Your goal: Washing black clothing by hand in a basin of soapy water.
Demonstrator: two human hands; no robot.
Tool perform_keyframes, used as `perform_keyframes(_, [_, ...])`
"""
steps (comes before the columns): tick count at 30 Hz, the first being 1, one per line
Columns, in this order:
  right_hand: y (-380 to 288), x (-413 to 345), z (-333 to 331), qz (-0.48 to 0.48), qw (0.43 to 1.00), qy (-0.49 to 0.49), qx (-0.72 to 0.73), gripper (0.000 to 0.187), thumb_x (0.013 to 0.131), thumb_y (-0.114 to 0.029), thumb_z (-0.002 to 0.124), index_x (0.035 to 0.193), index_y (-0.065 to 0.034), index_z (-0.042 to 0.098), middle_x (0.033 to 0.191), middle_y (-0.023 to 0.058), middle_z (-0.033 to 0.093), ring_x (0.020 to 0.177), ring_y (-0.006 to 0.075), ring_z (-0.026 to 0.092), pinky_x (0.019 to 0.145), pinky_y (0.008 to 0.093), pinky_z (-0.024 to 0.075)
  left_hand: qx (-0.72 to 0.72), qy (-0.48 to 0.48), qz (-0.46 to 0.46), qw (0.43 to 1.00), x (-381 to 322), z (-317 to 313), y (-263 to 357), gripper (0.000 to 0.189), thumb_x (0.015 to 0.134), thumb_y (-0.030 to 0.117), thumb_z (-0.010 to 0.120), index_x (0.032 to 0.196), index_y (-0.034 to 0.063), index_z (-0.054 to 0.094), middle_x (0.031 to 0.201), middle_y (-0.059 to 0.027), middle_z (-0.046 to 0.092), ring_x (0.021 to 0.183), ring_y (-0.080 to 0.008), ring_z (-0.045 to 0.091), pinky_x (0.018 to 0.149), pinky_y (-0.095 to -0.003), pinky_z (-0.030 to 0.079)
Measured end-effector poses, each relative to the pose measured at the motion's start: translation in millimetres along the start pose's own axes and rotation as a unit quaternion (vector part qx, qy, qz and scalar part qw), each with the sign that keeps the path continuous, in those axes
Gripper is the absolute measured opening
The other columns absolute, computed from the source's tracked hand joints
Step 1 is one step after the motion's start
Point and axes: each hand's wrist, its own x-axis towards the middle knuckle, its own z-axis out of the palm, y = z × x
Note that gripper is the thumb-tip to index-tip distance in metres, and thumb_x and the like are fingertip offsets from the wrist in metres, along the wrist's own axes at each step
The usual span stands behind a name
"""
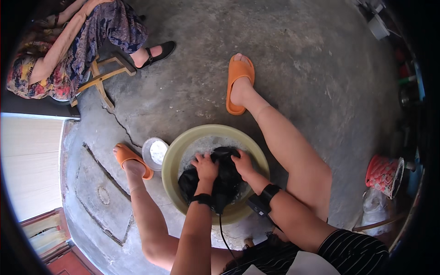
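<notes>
A wide olive-green plastic basin [167, 173] stands on the floor between my legs. It holds sudsy water [192, 146] and wet black cloth [225, 175], bunched up and partly under the surface. On the left part of the cloth rests my left hand [207, 168], palm down, its fingers spread near the foam. My right hand [243, 164] pinches the cloth at the basin's right side, thumb on top; its other fingers are mostly hidden. Against the basin's left side sits a small clear plastic bowl [146, 154] with white powder [158, 152] in it.
My feet in orange slippers [237, 77] flank the basin. A seated person in patterned clothes [92, 44] is at upper left, by a wooden folding stool [99, 80]. Cracks run through the concrete floor [192, 96]. A red patterned bin [380, 175] and a plastic bag [374, 209] stand right.
</notes>
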Motion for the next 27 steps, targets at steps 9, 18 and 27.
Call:
perform_keyframes(9, [-72, -17, -18, 0.253, 0.811, -0.171, 0.499, 0.039, 0.084, -0.041, 0.054, 0.109, -0.0116, 0.054, 0.089, 0.002, 0.062, 0.079, 0.017, 0.06, 0.076, 0.0308, 0.0475, -0.17, 0.082, 0.144, 0.972, -66, -67, 55, 0.038, 0.065, 0.0, 0.053, 0.101, 0.0082, 0.059, 0.115, -0.0225, 0.046, 0.107, -0.0374, 0.044, 0.091, -0.0464, 0.034])
perform_keyframes(18, [-58, -62, 7, 0.15, 0.848, -0.24, 0.449, 0.03, 0.089, -0.031, 0.043, 0.103, -0.0071, 0.055, 0.096, 0.0044, 0.057, 0.088, 0.0153, 0.054, 0.081, 0.0282, 0.0431, -0.183, 0.227, 0.119, 0.949, -101, -77, 67, 0.022, 0.075, 0.022, 0.062, 0.09, 0.0062, 0.058, 0.099, -0.0152, 0.053, 0.092, -0.0347, 0.05, 0.077, -0.0406, 0.042])
perform_keyframes(27, [-65, -55, 17, -0.045, 0.98, -0.073, 0.181, 0.04, 0.085, -0.028, 0.055, 0.11, 0.0024, 0.05, 0.102, 0.0104, 0.057, 0.092, 0.0168, 0.053, 0.08, 0.0291, 0.0402, -0.16, 0.071, -0.096, 0.98, -7, -58, -39, 0.043, 0.081, 0.041, 0.052, 0.108, 0.007, 0.056, 0.11, -0.0253, 0.052, 0.107, -0.0398, 0.047, 0.087, -0.0444, 0.04])
